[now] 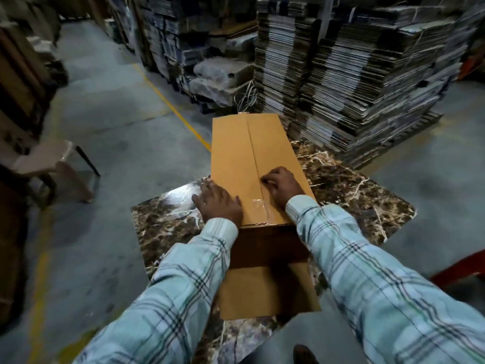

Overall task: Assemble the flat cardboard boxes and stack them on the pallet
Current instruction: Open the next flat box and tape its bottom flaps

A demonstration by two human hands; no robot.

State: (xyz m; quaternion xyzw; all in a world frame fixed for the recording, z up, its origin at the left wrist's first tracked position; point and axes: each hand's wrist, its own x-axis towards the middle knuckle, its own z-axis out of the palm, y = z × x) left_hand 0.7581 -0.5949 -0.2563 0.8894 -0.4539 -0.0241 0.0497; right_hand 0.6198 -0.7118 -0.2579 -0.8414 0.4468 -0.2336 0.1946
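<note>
Pinching tape (pixel 258 204) with curled right hand (pixel 282 186) on box (pixel 236 164) seam; flat left hand (pixel 219 203) pressing alongside. Box sits on table (pixel 354 195). Best: smooth tape along seam, flaps tight.

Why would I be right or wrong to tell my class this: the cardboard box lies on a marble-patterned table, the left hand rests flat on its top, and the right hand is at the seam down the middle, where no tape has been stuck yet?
Wrong in one respect: the head view shows clear tape already on the seam at the near end of the cardboard box. The rest holds: the box lies on the marble-patterned table, the left hand rests flat on top, and the right hand is at the seam.
</note>
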